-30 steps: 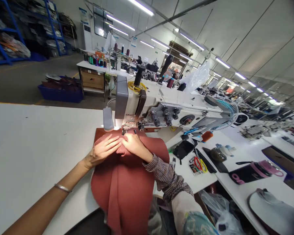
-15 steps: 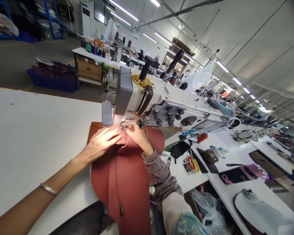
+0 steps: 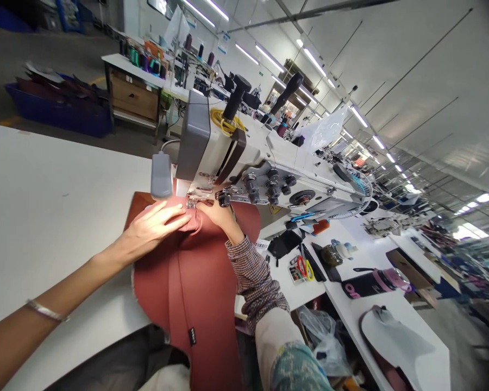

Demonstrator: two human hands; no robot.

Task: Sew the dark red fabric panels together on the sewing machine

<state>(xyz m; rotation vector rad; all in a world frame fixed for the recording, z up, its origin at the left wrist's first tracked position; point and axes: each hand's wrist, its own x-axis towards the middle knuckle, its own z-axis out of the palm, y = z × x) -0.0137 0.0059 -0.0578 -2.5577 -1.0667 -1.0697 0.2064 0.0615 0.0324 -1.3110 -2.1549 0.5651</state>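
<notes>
A rust-red sheet of leather-like material [image 3: 187, 288] lies across the white table and runs under the head of an industrial sewing machine [image 3: 232, 157]. It is gathered into a raised fold near the presser foot [image 3: 195, 203]. My left hand [image 3: 155, 228] presses on that fold from the left, fingers reaching toward the foot. My right hand [image 3: 219, 214], in a checked sleeve, pinches the material just beside the foot. The needle is hidden by the machine parts and the fold. A small dark label [image 3: 192, 335] sits on a seam strip.
The white work table [image 3: 57, 217] extends left of the machine. A side table on the right holds scissors [image 3: 304, 269], a black pouch [image 3: 284, 244] and a black-and-pink bottle [image 3: 375, 283]. A blue crate [image 3: 61, 108] stands on the floor behind, and a plastic bag [image 3: 321, 339] sits below.
The whole view has tilted and shifted as my head turned. Both hands stay on the fold by the presser foot, now slightly further apart.
</notes>
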